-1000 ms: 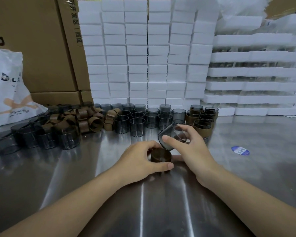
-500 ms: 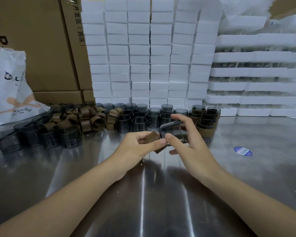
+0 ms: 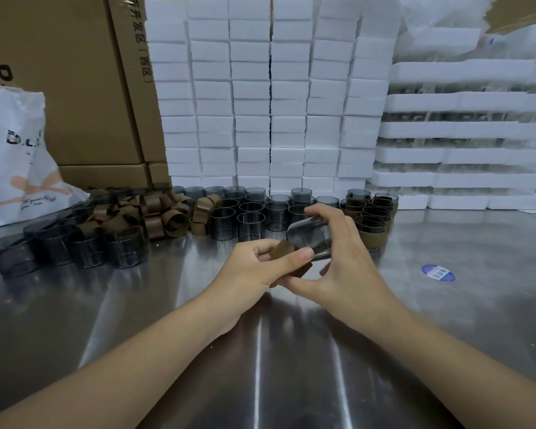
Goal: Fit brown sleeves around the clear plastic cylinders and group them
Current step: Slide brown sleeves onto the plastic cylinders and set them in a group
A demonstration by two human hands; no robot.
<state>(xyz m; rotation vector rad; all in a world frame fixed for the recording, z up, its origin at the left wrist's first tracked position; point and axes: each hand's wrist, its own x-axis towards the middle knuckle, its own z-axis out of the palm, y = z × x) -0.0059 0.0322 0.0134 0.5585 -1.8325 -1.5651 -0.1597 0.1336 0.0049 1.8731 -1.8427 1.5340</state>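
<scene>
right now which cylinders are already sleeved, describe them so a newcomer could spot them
Find the wall of white foam blocks at the back of the steel table. A row of clear cylinders runs along its foot, and the sleeved cluster sits at that row's right end, just behind the right hand. Only these wear brown bands; the neighbours to their left are bare.

The left hand (image 3: 254, 267) pinches a brown sleeve (image 3: 287, 253) against the right hand (image 3: 347, 258)'s clear cylinder (image 3: 310, 236) (tilted).

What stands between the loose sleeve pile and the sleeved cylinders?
In the head view, rows of upright bare cylinders fill the stretch between the sleeve pile and the sleeved cylinders.
</scene>
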